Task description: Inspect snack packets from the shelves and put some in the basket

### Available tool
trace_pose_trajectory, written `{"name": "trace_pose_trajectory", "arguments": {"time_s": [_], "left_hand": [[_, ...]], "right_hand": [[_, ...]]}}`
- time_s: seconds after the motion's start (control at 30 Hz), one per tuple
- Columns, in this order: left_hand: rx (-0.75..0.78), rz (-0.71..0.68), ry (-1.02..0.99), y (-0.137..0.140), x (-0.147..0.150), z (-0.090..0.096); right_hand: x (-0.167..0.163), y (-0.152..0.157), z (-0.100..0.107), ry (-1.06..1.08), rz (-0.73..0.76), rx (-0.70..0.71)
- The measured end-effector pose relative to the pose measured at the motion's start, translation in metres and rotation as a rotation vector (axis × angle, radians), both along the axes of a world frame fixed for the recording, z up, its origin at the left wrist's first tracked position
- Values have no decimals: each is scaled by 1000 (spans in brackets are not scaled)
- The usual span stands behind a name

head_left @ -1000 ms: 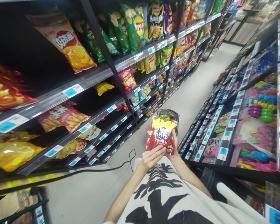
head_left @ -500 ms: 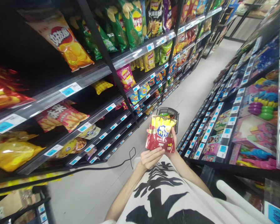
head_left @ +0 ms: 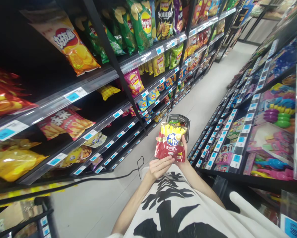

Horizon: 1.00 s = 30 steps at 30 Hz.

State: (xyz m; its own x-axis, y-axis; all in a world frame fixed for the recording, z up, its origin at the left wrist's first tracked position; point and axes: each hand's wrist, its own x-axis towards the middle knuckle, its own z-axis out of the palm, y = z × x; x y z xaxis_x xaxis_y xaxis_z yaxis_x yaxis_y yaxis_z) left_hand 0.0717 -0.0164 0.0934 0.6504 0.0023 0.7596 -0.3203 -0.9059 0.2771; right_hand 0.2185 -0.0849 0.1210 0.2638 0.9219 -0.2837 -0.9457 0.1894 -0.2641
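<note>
A red and yellow bag of potato sticks (head_left: 170, 145) is held upright in front of my body, its printed front facing up at me. My left hand (head_left: 161, 167) is closed on its lower left edge, with the fingers laid across the front bottom. At the right edge, my right hand (head_left: 184, 150) grips the bag from behind; most of its fingers are hidden by the bag. Just beyond the bag, a dark shopping basket (head_left: 178, 117) stands on the floor with some packets inside, partly covered by the bag.
On the left, a black shelf rack (head_left: 98, 77) carries chip bags, among them an orange bag (head_left: 70, 44) and green bags (head_left: 142, 26). Shelves with toys (head_left: 274, 138) line the right side. A black cable (head_left: 101, 178) crosses near the floor (head_left: 203, 89) of the aisle.
</note>
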Motion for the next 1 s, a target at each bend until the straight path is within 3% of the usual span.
{"name": "trace_pose_trajectory", "arguments": {"time_s": [0.3,1.0], "left_hand": [[-3,2,17,0,0,1],[-69,33,61,-3,0,-2]], "right_hand": [[1,0,-8,5,-32,-15],[2,1,-7,4,-27,-24]]}}
